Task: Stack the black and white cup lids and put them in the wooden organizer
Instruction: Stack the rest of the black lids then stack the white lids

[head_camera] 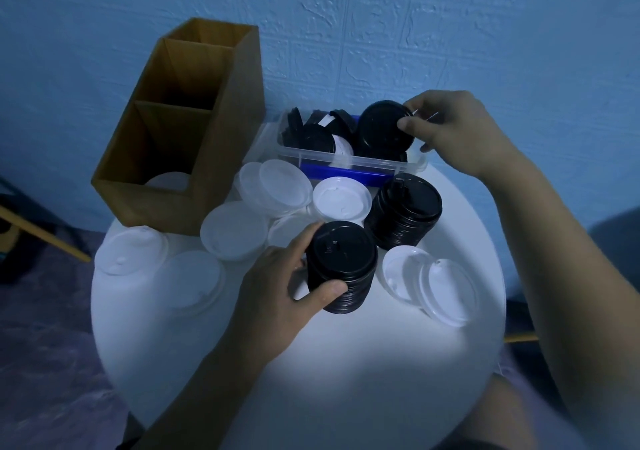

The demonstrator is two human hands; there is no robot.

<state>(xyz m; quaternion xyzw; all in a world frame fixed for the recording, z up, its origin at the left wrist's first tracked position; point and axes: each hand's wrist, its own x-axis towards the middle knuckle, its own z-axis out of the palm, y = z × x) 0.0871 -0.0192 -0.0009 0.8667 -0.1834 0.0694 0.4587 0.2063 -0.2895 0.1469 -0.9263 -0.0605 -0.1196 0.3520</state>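
Black lid stack [341, 269] lower center, another black lid [382, 127] upper right in clear bin [363, 164] w/ blue base. White lids [341, 198], white table [311, 363], brown wood organizer [230, 144] upper left, blue brick-pattern wall [450, 33].

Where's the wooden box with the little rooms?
In the head view, the wooden organizer stands at the back left of the table, left of the clear plastic bin, with white lids just beside it.

A round white table [311, 363] carries a wooden organizer [225, 158] at its far left edge and, beside it, a clear plastic bin [349, 163]. Two stacks of black lids stand mid-table, the near stack [341, 266] and the far stack [403, 212], ringed by loose white lids [433, 283] and translucent lids [235, 229].
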